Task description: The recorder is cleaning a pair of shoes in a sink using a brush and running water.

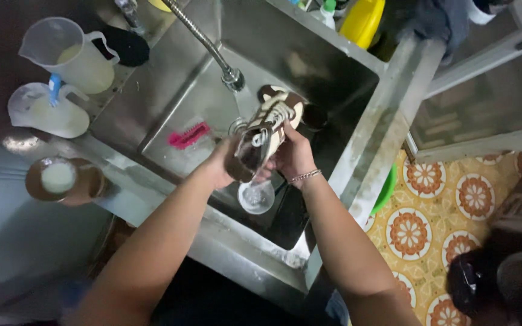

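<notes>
Both hands hold a brown-and-cream laced sneaker (267, 130) over the basin of a stainless steel sink (170, 102), directly below the faucet nozzle (233, 79). The left hand (223, 164) has its fingers closed around the heel end; the right hand (294, 154), with a bracelet (305, 176) at the wrist, has its fingers wrapped around the side of the shoe. The toe points toward the far basin wall, near a dark round object (314, 116).

A clear cup (256, 197) sits in the basin just below the hands. A pink brush (188, 135) lies on the basin floor to the left, apart from the shoe, with bare steel between them.

On the left surface stand a measuring jug (70, 54) and a second pitcher (48, 110), both clear of the sink edge. The right rim borders patterned floor tiles (436, 211).
</notes>
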